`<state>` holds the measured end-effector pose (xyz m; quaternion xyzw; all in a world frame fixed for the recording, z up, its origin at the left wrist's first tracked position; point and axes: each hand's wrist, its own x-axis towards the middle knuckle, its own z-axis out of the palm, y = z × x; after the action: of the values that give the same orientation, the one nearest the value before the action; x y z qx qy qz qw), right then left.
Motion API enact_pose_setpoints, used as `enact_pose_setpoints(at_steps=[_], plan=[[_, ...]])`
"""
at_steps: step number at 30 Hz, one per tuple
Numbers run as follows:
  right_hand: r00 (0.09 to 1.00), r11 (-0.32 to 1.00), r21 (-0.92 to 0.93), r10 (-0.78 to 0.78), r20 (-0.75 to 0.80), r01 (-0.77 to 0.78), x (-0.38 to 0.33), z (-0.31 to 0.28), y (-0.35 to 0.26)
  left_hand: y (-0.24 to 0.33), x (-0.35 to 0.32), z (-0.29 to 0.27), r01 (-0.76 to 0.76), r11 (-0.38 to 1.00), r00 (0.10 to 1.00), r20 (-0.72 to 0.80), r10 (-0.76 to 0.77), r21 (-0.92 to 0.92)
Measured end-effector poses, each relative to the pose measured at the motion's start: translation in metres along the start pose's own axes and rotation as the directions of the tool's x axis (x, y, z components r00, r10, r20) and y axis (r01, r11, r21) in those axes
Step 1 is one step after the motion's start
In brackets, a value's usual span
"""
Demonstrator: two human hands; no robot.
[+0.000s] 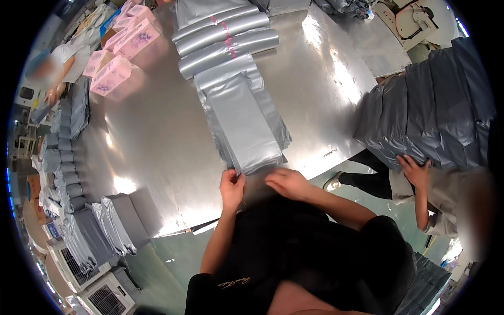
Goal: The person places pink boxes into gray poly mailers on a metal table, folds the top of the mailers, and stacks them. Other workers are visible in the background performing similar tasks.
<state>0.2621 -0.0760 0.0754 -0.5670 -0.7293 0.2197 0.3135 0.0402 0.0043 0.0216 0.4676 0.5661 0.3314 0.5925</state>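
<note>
In front of me lies a stack of flat silver-grey plastic bags (244, 121), its lower bags fanned unevenly past the top one. At the near left corner of the stack my left hand (232, 189) is closed, thumb and fingers pinching the edge of a bag. My right hand (289, 184) is by the near right end, fingers stretched loosely toward the left and holding nothing that I can see. Beyond the stack lie several rolled or folded silver-grey bag bundles (228, 47) with pink marks across them.
Pink boxes (137, 39) stand at the far left of the metal table (157, 131). Grey bag bundles line its left edge (113, 226). On the right, a co-worker's hand (416, 170) rests against a tall pile of dark grey bags (420, 105). Another person (58, 65) is at far left.
</note>
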Motion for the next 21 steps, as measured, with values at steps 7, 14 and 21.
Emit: enact_pose_setpoints(at_steps=[7, 14, 21], plan=[[0.996, 0.991, -0.129, -0.039, -0.083, 0.028, 0.073, 0.046, 0.01, -0.015, 0.001, -0.017, 0.117, 0.974, 0.988, 0.122, -0.095, -0.195], [0.979, 0.983, -0.076, -0.172, -0.105, 0.165, 0.051, 0.071, -0.014, -0.02, -0.014, -0.027, 0.214, 0.942, 0.96, 0.232, -0.154, -0.258], [0.52, 0.875, -0.483, 0.403, 0.753, 0.021, -0.2, -0.001, 0.084, -0.014, -0.012, -0.06, 0.013, 0.997, 0.997, 0.075, -0.018, 0.074]])
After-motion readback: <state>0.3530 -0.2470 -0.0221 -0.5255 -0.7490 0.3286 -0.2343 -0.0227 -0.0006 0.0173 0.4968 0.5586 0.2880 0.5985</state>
